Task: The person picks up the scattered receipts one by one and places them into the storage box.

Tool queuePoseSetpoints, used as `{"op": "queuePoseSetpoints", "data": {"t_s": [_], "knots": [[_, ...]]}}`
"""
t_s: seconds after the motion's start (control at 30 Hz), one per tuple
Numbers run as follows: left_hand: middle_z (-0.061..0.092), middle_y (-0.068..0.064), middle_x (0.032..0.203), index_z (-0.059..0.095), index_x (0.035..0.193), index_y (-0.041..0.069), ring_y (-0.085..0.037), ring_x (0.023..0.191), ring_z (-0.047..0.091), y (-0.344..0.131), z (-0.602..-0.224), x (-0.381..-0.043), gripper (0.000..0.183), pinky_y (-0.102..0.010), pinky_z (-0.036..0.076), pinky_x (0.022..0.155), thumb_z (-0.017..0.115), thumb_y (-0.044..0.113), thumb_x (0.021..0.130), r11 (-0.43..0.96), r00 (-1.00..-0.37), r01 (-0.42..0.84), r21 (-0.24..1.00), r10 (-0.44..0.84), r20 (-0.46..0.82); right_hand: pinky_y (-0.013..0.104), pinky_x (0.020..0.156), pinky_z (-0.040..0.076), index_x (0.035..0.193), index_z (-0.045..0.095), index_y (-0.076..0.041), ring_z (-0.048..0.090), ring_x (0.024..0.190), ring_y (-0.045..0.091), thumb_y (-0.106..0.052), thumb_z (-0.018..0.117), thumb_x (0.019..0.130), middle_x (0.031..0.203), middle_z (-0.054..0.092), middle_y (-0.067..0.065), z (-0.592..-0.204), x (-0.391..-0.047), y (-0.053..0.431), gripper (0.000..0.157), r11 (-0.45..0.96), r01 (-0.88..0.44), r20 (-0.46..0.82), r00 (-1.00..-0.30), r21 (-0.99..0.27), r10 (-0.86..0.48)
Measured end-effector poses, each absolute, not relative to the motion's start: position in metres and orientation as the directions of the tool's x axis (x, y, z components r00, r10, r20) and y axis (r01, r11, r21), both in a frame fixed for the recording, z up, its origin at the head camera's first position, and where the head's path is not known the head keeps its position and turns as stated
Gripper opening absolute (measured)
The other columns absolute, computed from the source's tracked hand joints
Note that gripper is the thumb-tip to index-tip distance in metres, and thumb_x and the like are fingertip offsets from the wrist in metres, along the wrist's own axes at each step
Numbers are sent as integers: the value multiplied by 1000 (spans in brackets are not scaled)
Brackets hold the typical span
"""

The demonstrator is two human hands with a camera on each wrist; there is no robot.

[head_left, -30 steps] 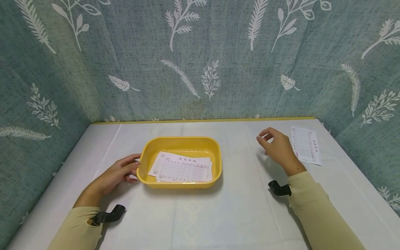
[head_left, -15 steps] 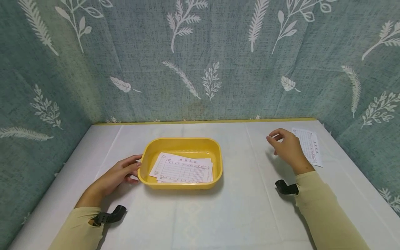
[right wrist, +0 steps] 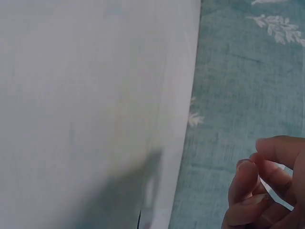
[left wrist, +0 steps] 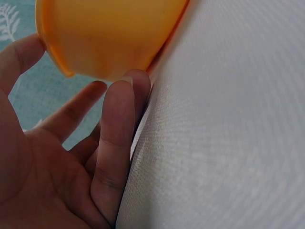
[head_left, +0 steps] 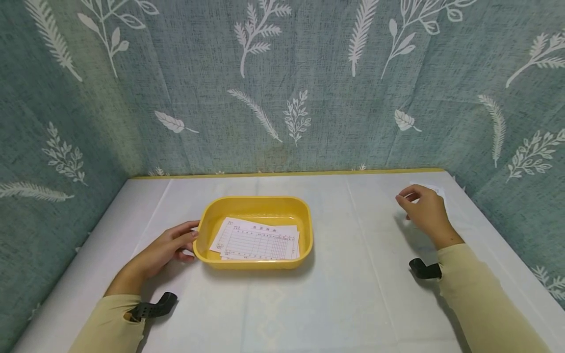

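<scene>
A yellow plastic tray (head_left: 253, 264) stands on the white cloth, slightly left of centre in the head view. Inside it lie several printed paper slips (head_left: 260, 240), overlapping. My left hand (head_left: 165, 247) is at the tray's left end; in the left wrist view one fingertip (left wrist: 35, 45) touches the rim, the other fingers loosely extended. Over the table's right side hovers my right hand (head_left: 425, 213), loosely bent, thumb and forefinger tips close together, nothing visible between them. Another printed slip (head_left: 434, 188) lies behind it, mostly hidden by the hand.
White cloth (head_left: 335, 304) covers the table. Green leaf-patterned fabric (head_left: 273, 117) stands upright at the back and both sides, with a yellow strip (head_left: 335, 172) along the back edge. Black wrist-worn devices (head_left: 424, 269) stick out from both sleeves.
My right hand has moved rightward and slightly toward the near side, now covering most of the loose slip. The left hand and the tray keep their places.
</scene>
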State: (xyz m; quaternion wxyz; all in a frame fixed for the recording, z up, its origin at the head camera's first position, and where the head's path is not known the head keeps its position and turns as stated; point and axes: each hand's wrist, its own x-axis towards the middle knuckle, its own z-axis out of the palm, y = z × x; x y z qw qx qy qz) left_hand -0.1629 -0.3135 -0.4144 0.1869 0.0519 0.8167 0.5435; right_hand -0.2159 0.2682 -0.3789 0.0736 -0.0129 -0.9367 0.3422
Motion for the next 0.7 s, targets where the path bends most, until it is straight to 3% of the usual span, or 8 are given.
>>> {"op": "queuePoseSetpoints", "data": {"t_s": [0.27, 0.5, 0.7], "knots": [[67, -4, 109, 27, 156, 2, -10, 83, 65, -312, -415, -163, 64, -25, 60, 76, 49, 33, 104, 409, -927, -149, 900, 260, -271, 31, 55, 51, 114, 64, 0, 70, 76, 31, -29, 60, 100, 109, 63, 28, -384, -215, 292, 32, 797, 11, 120, -987, -604, 105], [67, 0, 104, 27, 155, 0, -10, 82, 65, -312, -415, -162, 64, -25, 60, 74, 48, 32, 105, 403, -926, -144, 904, 268, -267, 43, 71, 49, 114, 63, 1, 58, 100, 44, -33, 57, 100, 115, 60, 31, -387, -217, 311, 37, 826, 59, 66, -991, -561, 116], [68, 3, 101, 27, 156, 1, -9, 83, 65, -312, -415, -163, 64, -25, 60, 75, 49, 33, 105, 407, -925, -152, 901, 264, -275, 45, 73, 48, 113, 62, 2, 58, 100, 45, -31, 58, 100, 115, 61, 32, -388, -216, 324, 36, 844, 53, 56, -994, -533, 98]]}}
